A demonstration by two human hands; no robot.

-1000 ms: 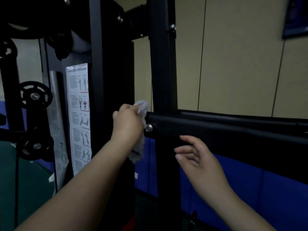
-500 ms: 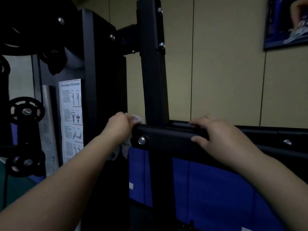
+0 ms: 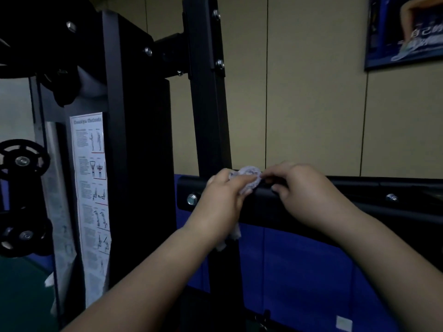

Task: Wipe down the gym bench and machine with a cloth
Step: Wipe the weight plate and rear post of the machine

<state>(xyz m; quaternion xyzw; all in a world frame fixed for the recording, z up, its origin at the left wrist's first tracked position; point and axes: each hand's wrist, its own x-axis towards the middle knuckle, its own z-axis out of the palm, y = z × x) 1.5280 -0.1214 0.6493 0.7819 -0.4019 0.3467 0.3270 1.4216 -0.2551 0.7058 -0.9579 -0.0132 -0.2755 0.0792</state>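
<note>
A black gym machine fills the left and middle, with an upright post (image 3: 206,92) and a horizontal black bar (image 3: 263,204) crossing it at mid height. A small white cloth (image 3: 250,177) lies bunched on top of the bar. My left hand (image 3: 220,202) grips the cloth against the bar, and a tail of it hangs below the palm. My right hand (image 3: 302,190) rests on the bar just right of the cloth, its fingertips pinching the cloth's edge. The bench is out of sight.
An exercise chart (image 3: 92,200) is stuck to the machine's side panel. Black pulley wheels (image 3: 22,161) sit at far left. Blue padding (image 3: 299,271) lines the lower wall behind the bar, beige panels above, and a framed poster (image 3: 405,32) at upper right.
My left hand slid the cloth from the bar's left end, past the bolt, onto the bar's top. My right hand rose onto the bar, then closed in on the cloth.
</note>
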